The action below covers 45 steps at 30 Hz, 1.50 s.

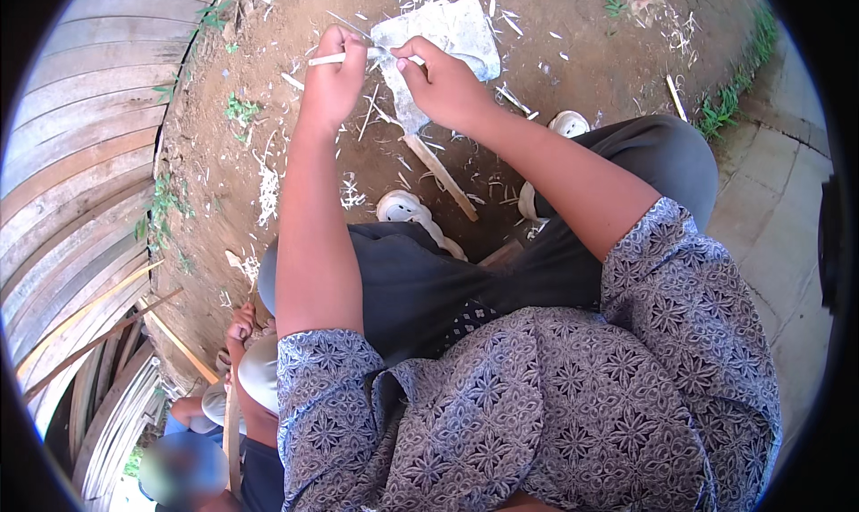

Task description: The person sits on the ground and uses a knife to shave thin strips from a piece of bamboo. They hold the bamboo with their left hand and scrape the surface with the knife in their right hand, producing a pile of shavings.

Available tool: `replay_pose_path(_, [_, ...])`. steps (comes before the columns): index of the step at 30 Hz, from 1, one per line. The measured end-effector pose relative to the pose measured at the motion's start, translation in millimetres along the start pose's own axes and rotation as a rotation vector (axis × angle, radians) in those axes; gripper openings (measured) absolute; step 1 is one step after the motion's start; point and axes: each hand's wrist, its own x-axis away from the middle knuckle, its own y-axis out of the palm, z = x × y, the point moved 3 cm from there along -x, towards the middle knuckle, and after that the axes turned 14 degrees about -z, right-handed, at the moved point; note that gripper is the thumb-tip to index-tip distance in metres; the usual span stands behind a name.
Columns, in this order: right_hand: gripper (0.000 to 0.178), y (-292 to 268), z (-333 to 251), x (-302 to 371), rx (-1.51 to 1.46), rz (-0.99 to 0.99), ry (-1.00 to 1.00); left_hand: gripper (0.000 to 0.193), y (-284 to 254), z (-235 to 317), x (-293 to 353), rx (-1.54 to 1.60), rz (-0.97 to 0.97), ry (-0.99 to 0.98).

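Observation:
My left hand (333, 87) is closed round a pale whittled stick (326, 60), whose blunt end juts out on the left. Close beside it, my right hand (440, 82) pinches a short white rod-like piece (417, 60) between thumb and fingers. The two pieces meet or nearly meet in the small gap between the hands; I cannot tell whether they are joined or whether one is a knife handle. A thin pointed sliver (347, 24) sticks up beyond the left fist. Under both hands lies a flat grey-white slab (470, 42) on the ground.
A wooden stick (440, 179) lies between the slab and my white shoes (400, 208). Wood shavings (268, 190) litter the brown soil. Curved wooden slats (89, 109) line the left side, where another person's hand (241, 322) shows lower down. Paving (778, 199) runs along the right.

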Motion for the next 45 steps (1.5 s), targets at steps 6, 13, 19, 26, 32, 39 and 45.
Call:
replay_pose_path(6, [0.024,-3,58,-8,0.106,0.098,0.148,0.023,9,0,-15,-0.092,0.015,0.038])
replay_pose_path(13, [0.024,-11,94,-5,0.216,0.234,-0.020,0.024,17,9,-21,-0.142,0.032,0.075])
replay_pose_path(19, [0.025,-11,47,3,0.067,-0.053,0.127,0.023,6,18,-8,-0.136,0.040,0.031])
replay_pose_path(26, [0.025,-12,-9,0,0.006,-0.165,0.166,0.023,3,4,3,-0.101,0.033,0.009])
replay_pose_path(32, [0.029,-20,67,-20,0.060,-0.085,0.346,0.024,7,9,-4,-0.167,0.010,0.000])
replay_pose_path(39, [0.032,-13,19,-24,0.231,-0.077,0.221,0.032,4,25,8,0.042,-0.039,-0.034])
replay_pose_path(45, [0.033,-9,80,-31,0.411,-0.041,0.194,0.027,-16,25,16,0.191,-0.104,-0.119])
